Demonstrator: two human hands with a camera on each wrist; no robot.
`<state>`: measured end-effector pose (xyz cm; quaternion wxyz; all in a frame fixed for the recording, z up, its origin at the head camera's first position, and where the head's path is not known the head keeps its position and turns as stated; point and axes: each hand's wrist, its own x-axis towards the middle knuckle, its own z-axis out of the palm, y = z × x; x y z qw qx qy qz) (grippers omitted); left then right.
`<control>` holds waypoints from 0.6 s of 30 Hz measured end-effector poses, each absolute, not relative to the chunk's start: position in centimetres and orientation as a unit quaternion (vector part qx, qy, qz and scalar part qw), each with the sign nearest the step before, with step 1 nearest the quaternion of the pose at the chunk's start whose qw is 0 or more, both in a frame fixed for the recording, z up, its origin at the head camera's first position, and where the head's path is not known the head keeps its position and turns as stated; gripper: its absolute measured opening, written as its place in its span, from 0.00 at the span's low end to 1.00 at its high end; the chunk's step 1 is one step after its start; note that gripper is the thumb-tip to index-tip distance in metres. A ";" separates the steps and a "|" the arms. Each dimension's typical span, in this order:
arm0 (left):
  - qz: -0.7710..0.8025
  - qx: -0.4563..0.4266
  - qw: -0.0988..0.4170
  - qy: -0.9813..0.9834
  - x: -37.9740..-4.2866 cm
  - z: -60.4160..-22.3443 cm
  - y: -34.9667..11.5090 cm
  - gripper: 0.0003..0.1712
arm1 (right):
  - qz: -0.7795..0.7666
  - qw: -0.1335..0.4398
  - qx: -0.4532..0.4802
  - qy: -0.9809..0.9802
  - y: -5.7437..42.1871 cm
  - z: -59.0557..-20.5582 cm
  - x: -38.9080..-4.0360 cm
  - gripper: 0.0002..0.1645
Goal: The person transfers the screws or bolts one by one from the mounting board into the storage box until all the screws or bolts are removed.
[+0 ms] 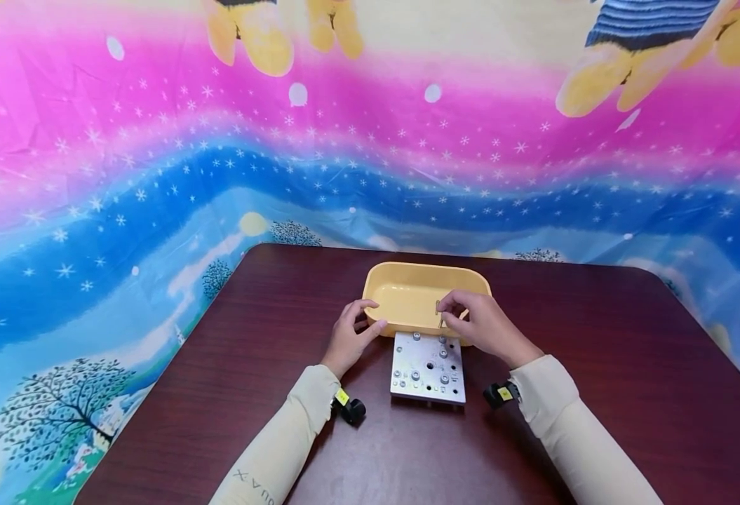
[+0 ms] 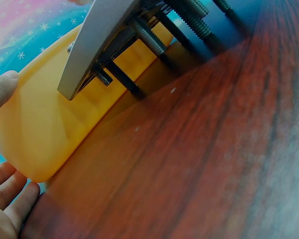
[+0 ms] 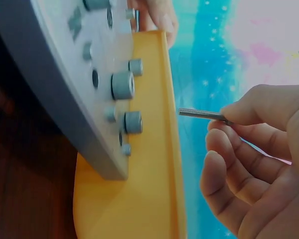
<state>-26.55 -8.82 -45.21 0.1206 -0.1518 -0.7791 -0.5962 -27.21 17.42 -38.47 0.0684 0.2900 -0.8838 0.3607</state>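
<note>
A: Quick, what's in hand?

B: Slim metal screw [image 3: 203, 115], pinched between thumb and index finger of the right hand [image 1: 486, 324]. Narrow grip, other fingers loosely bent. Held roughly upright, threaded end down.

A: Where exactly?

B: Above the yellow tray [image 1: 395, 301], toward the right part of its near side; apart from the rim in the right wrist view. Just beyond the metal plate [image 1: 416, 358].

A: And on the left?

B: Left hand [image 1: 347, 338] at the tray's near left corner. Gripping it: thumb against the near wall, a finger over the left rim, other fingers low round the end.

A: Now the plate?

B: Close up against the tray's near side; touching or not, can't tell. Raised on threaded bolts [image 2: 122, 77], studded on top with socket-head screws [image 3: 122, 85] of mixed sizes, plus a few dark holes [image 1: 430, 366].

A: Further out?

B: Dark reddish wooden table [image 1: 218, 365] underneath. Pale sleeves [image 1: 572, 421], black gadget [image 1: 353, 410] with a yellow label at each wrist. Behind, printed cloth [image 1: 344, 105]: pink and blue bands, snowflakes, bare-looking trees low down.
</note>
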 end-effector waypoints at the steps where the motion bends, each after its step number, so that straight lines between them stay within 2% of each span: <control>1: -0.596 -0.150 0.121 -0.780 -26.6 -45.2 -8.8 0.22 | 0.362 0.069 0.288 -0.884 17.5 -38.5 -27.4 0.03; 18: -0.598 -0.141 0.109 -0.781 -26.3 -44.8 -8.9 0.21 | 0.341 0.065 0.228 -0.910 18.3 -40.4 -31.2 0.04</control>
